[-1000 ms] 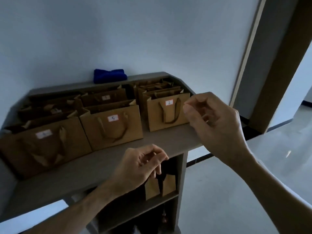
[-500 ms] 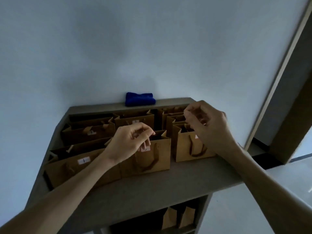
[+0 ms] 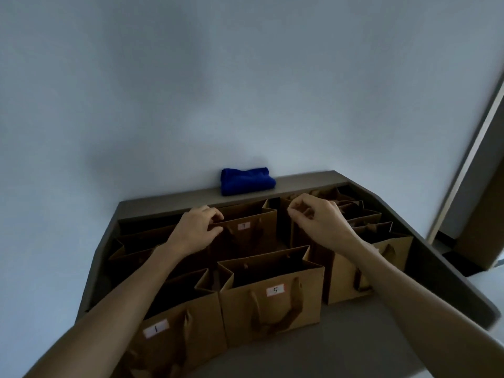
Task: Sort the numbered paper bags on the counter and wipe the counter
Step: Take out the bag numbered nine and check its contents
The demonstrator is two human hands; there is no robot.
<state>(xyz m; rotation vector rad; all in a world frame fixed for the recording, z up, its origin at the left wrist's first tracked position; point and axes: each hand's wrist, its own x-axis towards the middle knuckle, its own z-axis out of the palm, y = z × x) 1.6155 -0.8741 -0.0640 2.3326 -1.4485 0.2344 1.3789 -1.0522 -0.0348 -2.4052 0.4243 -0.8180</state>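
Several brown paper bags with small white number labels stand in rows on the grey counter (image 3: 354, 339). The front row holds bag 1 (image 3: 174, 342), bag 5 (image 3: 272, 301) and a third bag (image 3: 381, 268) partly behind my right forearm. My left hand (image 3: 196, 227) pinches the top front rim of a labelled back-row bag (image 3: 245, 233). My right hand (image 3: 316, 219) hovers with its fingers curled together at the top edge of a dark bag (image 3: 302, 241) to the right. Whether it grips that rim is unclear.
A folded blue cloth (image 3: 246, 180) lies on the raised back ledge against the wall. More bags (image 3: 362, 214) crowd the back right corner. A door frame (image 3: 469, 165) stands to the right, past the counter's angled end.
Both hands have reached forward from the front edge to the back row. My left hand has closed on a back bag's rim. The view has tilted up and moved closer.
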